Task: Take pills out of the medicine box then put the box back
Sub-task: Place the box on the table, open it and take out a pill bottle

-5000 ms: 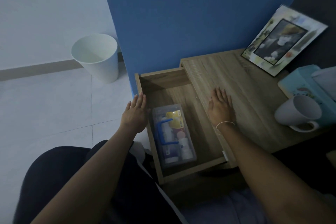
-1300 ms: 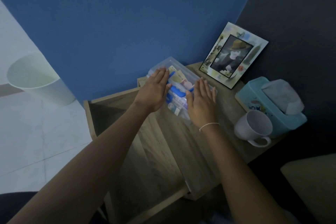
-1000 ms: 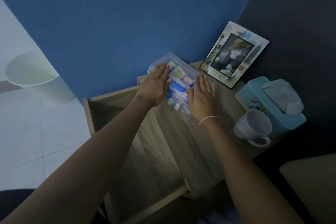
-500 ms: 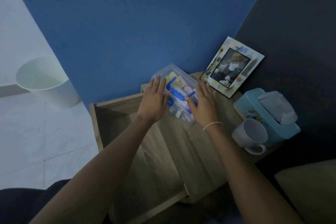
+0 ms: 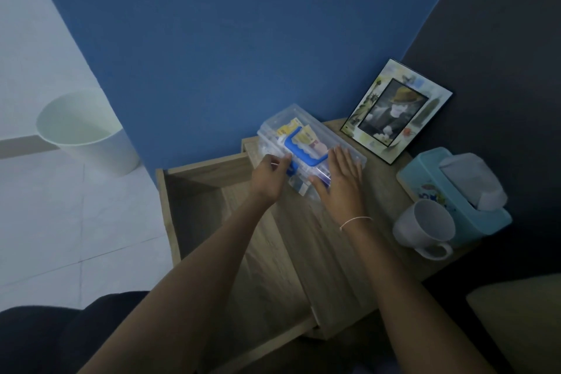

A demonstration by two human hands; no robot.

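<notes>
The clear plastic medicine box point(image 5: 306, 136) with a blue handle point(image 5: 303, 155) sits on the wooden nightstand top point(image 5: 343, 240), near its back left corner against the blue wall. Yellow packets and small bottles show through its lid. My left hand point(image 5: 268, 177) has its fingers curled on the box's left end, by the handle. My right hand point(image 5: 341, 182) lies flat with fingers spread on the box's right end. The drawer point(image 5: 194, 206) stands pulled out to the left, and the part of it in view holds nothing.
A picture frame point(image 5: 394, 111) leans at the back of the nightstand. A teal tissue box point(image 5: 455, 194) and a white mug point(image 5: 425, 228) stand at its right side. A white bin point(image 5: 86, 133) is on the tiled floor to the left.
The box came out of the drawer onto the nightstand top. In the last half second my left hand slid down to the box's left end and curled its fingers there.
</notes>
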